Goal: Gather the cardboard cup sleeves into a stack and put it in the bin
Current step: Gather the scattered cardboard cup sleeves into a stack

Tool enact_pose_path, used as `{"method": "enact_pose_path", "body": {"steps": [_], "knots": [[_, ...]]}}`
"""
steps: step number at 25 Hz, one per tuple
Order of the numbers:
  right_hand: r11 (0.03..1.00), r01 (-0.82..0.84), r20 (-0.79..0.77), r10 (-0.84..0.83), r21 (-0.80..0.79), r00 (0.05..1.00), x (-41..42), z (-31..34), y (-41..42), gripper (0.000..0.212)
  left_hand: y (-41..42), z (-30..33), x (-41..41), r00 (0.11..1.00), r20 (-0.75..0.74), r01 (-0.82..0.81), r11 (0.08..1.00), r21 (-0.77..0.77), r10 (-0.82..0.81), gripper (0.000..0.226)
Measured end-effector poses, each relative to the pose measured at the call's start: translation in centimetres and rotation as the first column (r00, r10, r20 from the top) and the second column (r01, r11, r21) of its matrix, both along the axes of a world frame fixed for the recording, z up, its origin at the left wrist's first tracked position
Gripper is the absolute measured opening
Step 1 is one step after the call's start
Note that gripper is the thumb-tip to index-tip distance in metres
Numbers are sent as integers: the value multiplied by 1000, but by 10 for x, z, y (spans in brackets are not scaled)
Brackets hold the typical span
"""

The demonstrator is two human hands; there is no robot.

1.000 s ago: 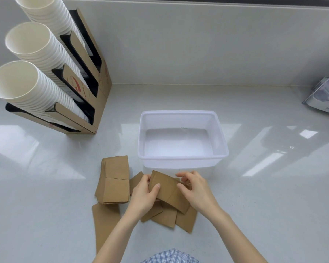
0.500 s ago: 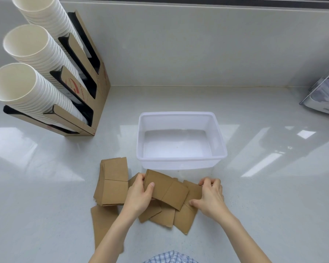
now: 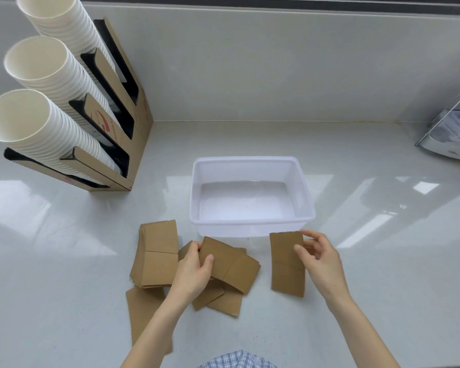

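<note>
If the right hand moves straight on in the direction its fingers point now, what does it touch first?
The right hand, holding one sleeve, points up-left, so it would most likely meet the bin at its near wall first. Depth is unclear; it might pass over the rim.

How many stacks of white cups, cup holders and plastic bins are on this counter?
white cup stacks: 3
cardboard cup holder: 1
clear plastic bin: 1
Total: 5
</note>
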State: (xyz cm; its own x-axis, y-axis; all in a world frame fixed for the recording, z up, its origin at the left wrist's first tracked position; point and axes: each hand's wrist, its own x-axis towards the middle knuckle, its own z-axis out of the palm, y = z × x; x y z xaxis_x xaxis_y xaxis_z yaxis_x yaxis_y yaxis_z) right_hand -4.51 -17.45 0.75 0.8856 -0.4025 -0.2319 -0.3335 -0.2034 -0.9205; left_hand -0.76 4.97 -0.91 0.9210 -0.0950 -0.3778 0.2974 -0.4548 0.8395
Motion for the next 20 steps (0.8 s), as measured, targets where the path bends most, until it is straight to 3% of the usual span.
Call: {"method": "enact_pose_path", "body": {"steps": [4, 10, 15, 20], "knots": [[991, -134, 89, 133, 7, 987, 6, 16, 12, 25, -6, 2, -4, 998, -60, 10, 998, -57, -13, 14], [863, -470, -40, 472, -185, 881, 20, 8, 51, 27, -15, 4, -8, 995, -85, 32, 990, -135, -44, 17], [847, -456, -74, 454, -272, 888, 26, -5, 62, 15, -20, 7, -10, 992, -123, -1, 980, -198, -24, 23], [869, -401, -53, 404, -289, 913, 27, -10, 67, 12, -19, 3, -13, 993, -70, 84, 985, -148, -96, 23]]}}
